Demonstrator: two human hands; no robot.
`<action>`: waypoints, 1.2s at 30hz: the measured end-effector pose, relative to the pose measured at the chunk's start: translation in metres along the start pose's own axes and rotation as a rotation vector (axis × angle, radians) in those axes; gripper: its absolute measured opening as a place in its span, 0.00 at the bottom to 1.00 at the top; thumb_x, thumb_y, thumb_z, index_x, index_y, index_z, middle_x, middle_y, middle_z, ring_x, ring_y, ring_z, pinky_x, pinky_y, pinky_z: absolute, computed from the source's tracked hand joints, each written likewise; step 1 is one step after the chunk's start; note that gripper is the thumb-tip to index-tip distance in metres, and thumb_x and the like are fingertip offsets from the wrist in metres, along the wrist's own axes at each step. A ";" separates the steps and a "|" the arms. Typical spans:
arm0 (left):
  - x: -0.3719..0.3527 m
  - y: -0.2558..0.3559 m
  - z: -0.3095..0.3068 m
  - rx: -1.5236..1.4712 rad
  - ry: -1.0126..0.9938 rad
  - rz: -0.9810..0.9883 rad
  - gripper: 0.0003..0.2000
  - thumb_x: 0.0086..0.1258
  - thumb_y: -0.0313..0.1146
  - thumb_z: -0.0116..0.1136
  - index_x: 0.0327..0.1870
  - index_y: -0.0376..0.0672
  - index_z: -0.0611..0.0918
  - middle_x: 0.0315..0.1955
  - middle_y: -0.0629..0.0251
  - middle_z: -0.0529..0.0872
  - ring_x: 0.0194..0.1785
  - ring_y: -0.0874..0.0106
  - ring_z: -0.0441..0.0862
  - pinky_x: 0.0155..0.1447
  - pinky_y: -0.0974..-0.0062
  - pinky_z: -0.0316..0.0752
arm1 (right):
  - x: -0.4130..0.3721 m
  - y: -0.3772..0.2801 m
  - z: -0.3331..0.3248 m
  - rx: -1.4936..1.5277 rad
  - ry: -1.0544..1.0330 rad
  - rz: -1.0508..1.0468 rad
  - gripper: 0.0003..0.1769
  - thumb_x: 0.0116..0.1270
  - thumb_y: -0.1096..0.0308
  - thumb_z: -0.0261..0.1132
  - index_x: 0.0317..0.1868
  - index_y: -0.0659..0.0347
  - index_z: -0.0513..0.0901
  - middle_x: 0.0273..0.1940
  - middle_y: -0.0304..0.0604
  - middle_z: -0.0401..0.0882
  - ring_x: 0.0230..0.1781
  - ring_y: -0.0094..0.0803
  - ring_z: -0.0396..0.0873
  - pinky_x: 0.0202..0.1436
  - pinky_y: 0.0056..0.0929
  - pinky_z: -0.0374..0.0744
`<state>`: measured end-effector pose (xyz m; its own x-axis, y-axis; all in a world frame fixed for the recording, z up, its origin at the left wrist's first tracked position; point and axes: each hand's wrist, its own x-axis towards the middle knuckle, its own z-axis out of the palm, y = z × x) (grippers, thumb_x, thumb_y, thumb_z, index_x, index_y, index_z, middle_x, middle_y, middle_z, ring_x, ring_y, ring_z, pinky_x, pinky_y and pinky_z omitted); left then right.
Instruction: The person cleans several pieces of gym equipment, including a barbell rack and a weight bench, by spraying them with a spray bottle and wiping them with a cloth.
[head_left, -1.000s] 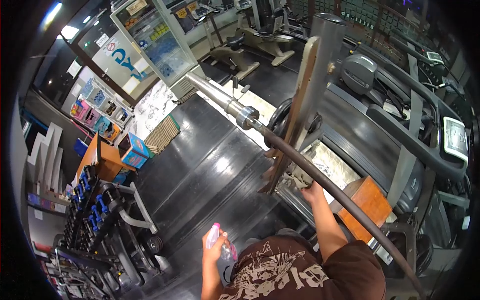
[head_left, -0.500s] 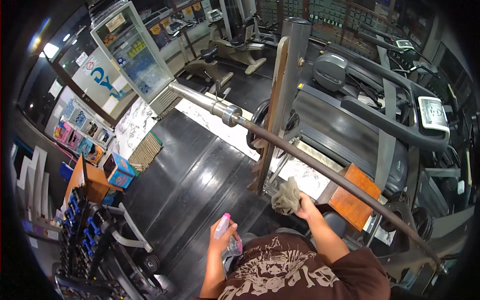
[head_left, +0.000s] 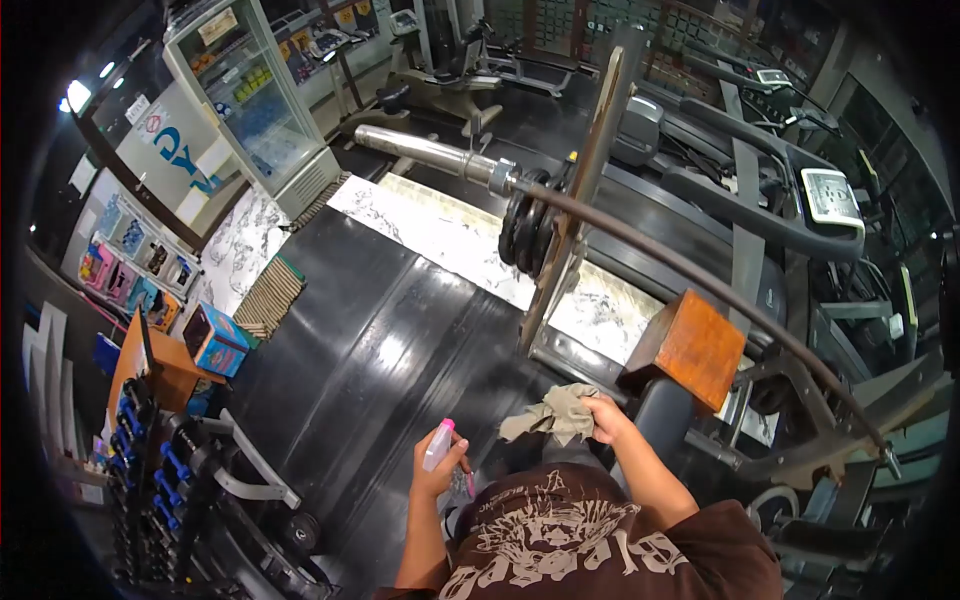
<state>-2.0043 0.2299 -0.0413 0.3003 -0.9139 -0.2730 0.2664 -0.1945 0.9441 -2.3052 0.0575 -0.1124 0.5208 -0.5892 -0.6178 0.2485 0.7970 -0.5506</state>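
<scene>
Taking clock positions from the middle of the head view, we have our left hand (head_left: pixel 430 474) between six and seven o'clock, its fingers curled around a clear, pink-topped bottle (head_left: pixel 438 448). The bottle leans, its pink tip pointing up towards one o'clock; how much liquid it holds, we cannot tell. At five o'clock our right hand (head_left: pixel 605 418) grips one end of a crumpled grey-beige cloth (head_left: pixel 553 415), pinched narrowly, with the loose part spreading out towards nine. The cloth is above our lap and apart from the bottle.

Away at ten o'clock stands a tall glass-fronted fridge (head_left: pixel 305 183), with orange items on an upper shelf, yellow ones beneath and blue ones lower down. At nine we see a pink bin (head_left: pixel 118 285) and a teal bin (head_left: pixel 143 296) side by side; their contents are too small to make out. Close to nine sits a printed blue carton (head_left: pixel 222 350). Between three and four is a wooden box (head_left: pixel 700 340), its inside hidden from us.
</scene>
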 end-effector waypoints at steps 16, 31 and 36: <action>-0.062 -0.031 -0.028 0.054 -0.168 -0.074 0.07 0.68 0.25 0.65 0.38 0.37 0.78 0.23 0.65 0.81 0.22 0.73 0.81 0.29 0.73 0.77 | -0.096 0.124 -0.009 0.026 0.170 0.037 0.14 0.73 0.73 0.58 0.56 0.63 0.81 0.51 0.47 0.84 0.49 0.41 0.87 0.53 0.42 0.88; -0.107 -0.035 0.031 0.143 -0.137 -0.086 0.05 0.70 0.25 0.63 0.36 0.37 0.78 0.22 0.66 0.80 0.23 0.74 0.80 0.30 0.74 0.77 | -0.138 0.122 -0.075 0.024 0.182 0.156 0.19 0.72 0.72 0.59 0.61 0.65 0.79 0.53 0.48 0.85 0.50 0.41 0.88 0.54 0.43 0.88; -0.144 -0.049 0.032 0.134 -0.112 -0.133 0.05 0.70 0.25 0.63 0.37 0.36 0.78 0.22 0.64 0.81 0.23 0.74 0.81 0.31 0.73 0.78 | -0.162 0.166 -0.110 0.046 0.088 0.184 0.18 0.75 0.70 0.58 0.62 0.64 0.78 0.54 0.48 0.85 0.52 0.40 0.87 0.55 0.42 0.87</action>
<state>-2.0898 0.3598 -0.0424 0.1650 -0.9096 -0.3813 0.1701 -0.3546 0.9194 -2.4384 0.2707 -0.1657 0.4879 -0.4408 -0.7534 0.1936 0.8963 -0.3991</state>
